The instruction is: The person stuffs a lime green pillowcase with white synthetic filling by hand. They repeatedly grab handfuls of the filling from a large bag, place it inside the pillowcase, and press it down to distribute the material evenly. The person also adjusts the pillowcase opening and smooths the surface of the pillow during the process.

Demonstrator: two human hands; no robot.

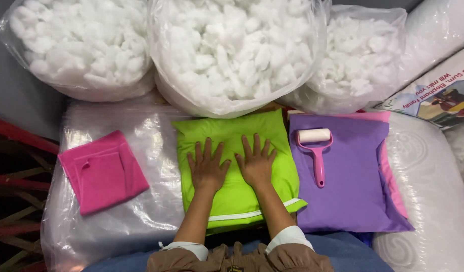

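Pressing flat, both hands (231,163) splay on the green cushion (235,196).

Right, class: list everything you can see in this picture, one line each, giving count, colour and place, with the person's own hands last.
Bags of stuffing: three, clear plastic with white fluff, along the top.
Green cushion: one, lime green, centre, under both hands.
Purple cushion: one, purple, right of the green one, lying on a pink one.
Lint roller: one, pink handle, white roll, on the purple cushion.
Pink cloth: one, folded, left, on clear plastic sheeting.
Left hand: flat on the green cushion.
Right hand: flat beside it.
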